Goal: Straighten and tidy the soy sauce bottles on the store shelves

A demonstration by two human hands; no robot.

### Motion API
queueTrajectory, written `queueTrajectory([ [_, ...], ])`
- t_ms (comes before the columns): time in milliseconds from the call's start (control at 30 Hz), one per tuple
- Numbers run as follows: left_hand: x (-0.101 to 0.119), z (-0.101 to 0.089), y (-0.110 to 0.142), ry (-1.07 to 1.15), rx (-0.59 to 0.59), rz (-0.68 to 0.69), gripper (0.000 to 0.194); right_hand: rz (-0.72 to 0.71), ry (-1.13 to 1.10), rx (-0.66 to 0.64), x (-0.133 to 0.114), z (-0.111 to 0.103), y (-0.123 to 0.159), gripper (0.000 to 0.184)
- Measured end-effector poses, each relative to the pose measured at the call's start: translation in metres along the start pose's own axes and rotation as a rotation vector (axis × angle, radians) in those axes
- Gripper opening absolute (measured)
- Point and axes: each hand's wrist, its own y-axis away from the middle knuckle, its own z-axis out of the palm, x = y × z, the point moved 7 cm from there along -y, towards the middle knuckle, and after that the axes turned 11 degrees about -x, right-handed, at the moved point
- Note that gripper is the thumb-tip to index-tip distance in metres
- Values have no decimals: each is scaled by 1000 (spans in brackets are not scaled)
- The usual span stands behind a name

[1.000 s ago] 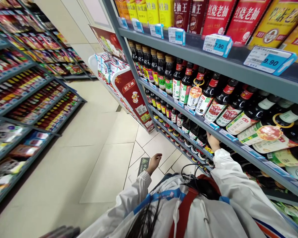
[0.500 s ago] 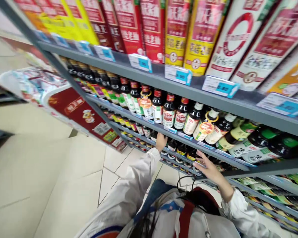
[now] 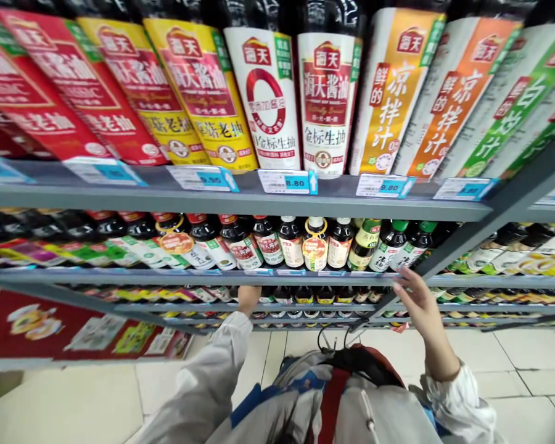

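My left hand (image 3: 248, 300) reaches under the middle shelf's front edge (image 3: 203, 274) into the row of dark bottles (image 3: 284, 295) below. Its fingers are hidden in there, so I cannot tell what they touch. My right hand (image 3: 420, 306) is raised in front of the shelf unit, fingers apart and holding nothing. Nearest to its fingertips stand green-capped soy sauce bottles (image 3: 414, 246) at the right end of the middle shelf. Farther left in that row are white-capped bottles (image 3: 290, 242) and a bottle with a round orange neck tag (image 3: 315, 248).
Large soy sauce bottles (image 3: 324, 105) fill the upper shelf, above price tags (image 3: 288, 182). A slanting grey upright (image 3: 457, 246) divides the bays on the right. A red display panel (image 3: 9, 333) stands at lower left. A bag with a red strap (image 3: 335, 394) hangs before me.
My view has swung to the right and levelled with the shelves. My right hand has risen from the lower bottles toward the right upright. My left hand stays in at the lower shelf.
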Motion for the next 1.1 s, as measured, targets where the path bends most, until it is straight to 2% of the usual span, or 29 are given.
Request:
queueTrajectory([
  [133, 14, -2, 30, -10, 46, 32, 41, -198, 168, 345, -60, -38, -12, 50],
  [200, 30, -8, 59, 5, 55, -14, 58, -229, 329, 409, -86, -44, -22, 52],
  [233, 47, -8, 74, 32, -44, 20, 64, -226, 427, 414, -96, -44, -29, 55],
  [300, 105, -13, 112, 104, -352, 308, 55, -208, 629, 410, -110, -40, -44, 58],
  [333, 142, -27, 135, 161, -430, 508, 47, -201, 717, 414, -114, -38, -52, 57],
  [367, 179, -48, 157, 226, -452, 714, 45, -197, 789, 420, -118, -36, -60, 55],
  [400, 215, -74, 177, 281, -419, 904, 46, -196, 846, 430, -120, -35, -68, 51],
  [467, 275, -127, 205, 333, -204, 1172, 52, -180, 927, 448, -123, -35, -82, 42],
  [533, 320, -165, 215, 333, 46, 1276, 54, -127, 992, 449, -123, -36, -92, 36],
  [567, 338, -177, 214, 316, 150, 1280, 55, -92, 1017, 445, -123, -37, -96, 34],
  [633, 365, -188, 206, 274, 317, 1218, 52, -36, 1047, 432, -122, -40, -99, 31],
  [733, 389, -187, 189, 220, 423, 1077, 47, -23, 1065, 428, -125, -42, -99, 28],
  [867, 408, -183, 178, 193, 464, 875, 43, 15, 1082, 423, -128, -44, -100, 25],
  [967, 420, -182, 173, 162, 424, 747, 42, 41, 1083, 425, -129, -44, -101, 22],
  [1100, 427, -185, 168, 162, 347, 688, 33, 29, 1083, 432, -130, -43, -101, 24],
])
